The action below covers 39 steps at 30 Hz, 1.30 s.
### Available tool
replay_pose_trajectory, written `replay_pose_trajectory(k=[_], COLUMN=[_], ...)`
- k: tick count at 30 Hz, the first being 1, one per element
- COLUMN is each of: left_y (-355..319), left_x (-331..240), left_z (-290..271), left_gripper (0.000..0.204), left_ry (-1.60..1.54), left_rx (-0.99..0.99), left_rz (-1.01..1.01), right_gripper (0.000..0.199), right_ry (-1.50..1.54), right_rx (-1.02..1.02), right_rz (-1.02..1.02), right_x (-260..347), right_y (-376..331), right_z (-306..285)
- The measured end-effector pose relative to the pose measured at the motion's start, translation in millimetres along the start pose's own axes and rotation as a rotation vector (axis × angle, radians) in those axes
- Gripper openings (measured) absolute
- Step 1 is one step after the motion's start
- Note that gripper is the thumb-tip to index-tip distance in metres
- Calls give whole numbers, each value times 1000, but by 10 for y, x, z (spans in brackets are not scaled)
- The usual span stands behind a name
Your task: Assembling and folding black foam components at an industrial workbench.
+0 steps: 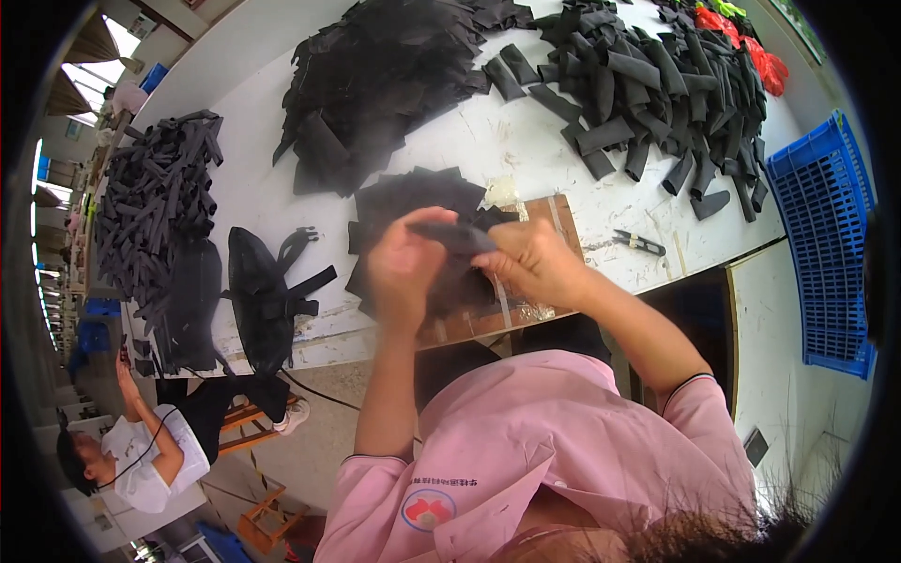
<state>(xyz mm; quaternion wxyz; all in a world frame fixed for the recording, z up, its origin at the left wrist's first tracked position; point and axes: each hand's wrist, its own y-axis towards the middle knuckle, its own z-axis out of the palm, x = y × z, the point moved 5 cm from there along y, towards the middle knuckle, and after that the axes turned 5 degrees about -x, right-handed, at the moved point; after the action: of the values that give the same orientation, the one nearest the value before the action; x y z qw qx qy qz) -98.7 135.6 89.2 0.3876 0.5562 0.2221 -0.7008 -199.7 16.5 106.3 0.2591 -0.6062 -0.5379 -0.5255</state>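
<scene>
In front of me, a small black fabric piece (460,238) is stretched between my two hands. My right hand (535,265) pinches its right end between thumb and fingers. The fingers of my left hand (404,267), a little blurred, close on its left end. Below them lies a fanned stack of flat black fabric pieces (422,192), partly hidden by my hands and forearms. A brown board (554,218) lies under the right side of the stack.
Flat black pieces form a big heap (375,84) at the back; rolled black sleeves (657,89) are piled back right. Thread snips (640,243) lie right. A black strapped pouch (258,300) and another heap (155,206) sit left. A blue basket (821,244) stands right; a co-worker (141,455) sits left.
</scene>
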Motion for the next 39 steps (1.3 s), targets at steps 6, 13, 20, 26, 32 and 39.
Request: replay_pose_trajectory(k=[6,13,20,26,32,39], left_y=[127,124,161,80,-406,-896], left_x=[165,448,428,351,-172,105], left_z=[-486,-412,-803,-974,-737,-372], left_gripper=[30,22,12,10,10,12], left_ry=[1032,1470,1018,543,238,9], left_rx=[-81,-30,-217,-282,-143,23], left_rz=[246,292,111,-118,-91,-330], right_gripper=[48,43,43,34,33,25], right_ry=[747,585,411,295,191,919], right_rx=[-558,-418,-19,30,-53,-156], right_rz=[150,560,602,496,319,514], right_x=[-141,-848,-530,-413,-145,-129], right_y=[449,-582,-664,-622,-551,-539], right_z=[-970,-230,336,485,501,587])
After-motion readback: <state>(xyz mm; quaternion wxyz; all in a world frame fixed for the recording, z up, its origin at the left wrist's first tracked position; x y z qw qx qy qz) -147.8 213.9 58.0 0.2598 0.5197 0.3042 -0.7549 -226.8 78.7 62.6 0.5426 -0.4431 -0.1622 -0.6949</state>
